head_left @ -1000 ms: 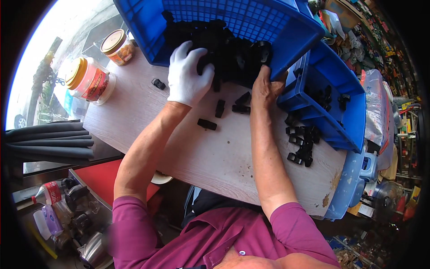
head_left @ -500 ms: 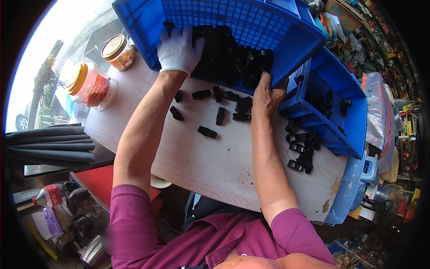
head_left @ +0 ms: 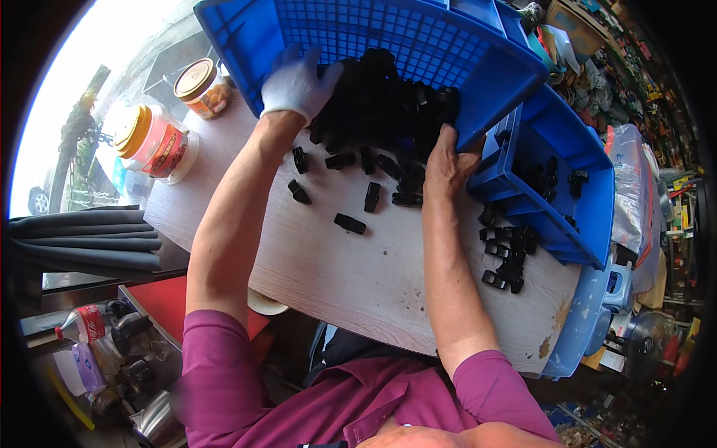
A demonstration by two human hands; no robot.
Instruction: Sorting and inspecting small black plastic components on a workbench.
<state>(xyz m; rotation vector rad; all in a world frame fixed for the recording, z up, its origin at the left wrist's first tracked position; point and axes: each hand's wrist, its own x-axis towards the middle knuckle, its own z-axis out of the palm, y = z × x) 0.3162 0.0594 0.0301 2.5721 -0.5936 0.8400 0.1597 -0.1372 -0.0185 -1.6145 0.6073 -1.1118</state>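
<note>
Black heap (head_left: 366, 97): lies in the blue bin (head_left: 497, 82), whose open side tips toward the near side; its long axis runs crosswise, stopping short of the left wall.
Left hand (head_left: 299, 84): gloved in white, a little blurred, inside the bin at the heap's left end. Its thumb stands apart from the fingers, and I make out nothing held between them. From those fingers the heap lies rightward and nearer; whether they touch it, I cannot tell.
Right hand (head_left: 447, 168): bare, at the bin's near right corner, where the heap ends. Its fingertips drop out of sight there, so I cannot tell whether they are clamped on the rim.
Closer hand: the left for the heap's left end, the right for its other end.
Loose pieces (head_left: 349, 224): strewn on the table (head_left: 351, 276) before the bin. The nearest lies almost crosswise, right end a touch closer to the near edge; another beyond it points lengthwise. Neither hand touches these two.
Side bin (head_left: 594, 187): right of the right hand, some black pieces inside, with a black cluster (head_left: 511, 265) on the table by its near side.
Jars (head_left: 160, 145): two, well left of the gloved fingers.
</note>
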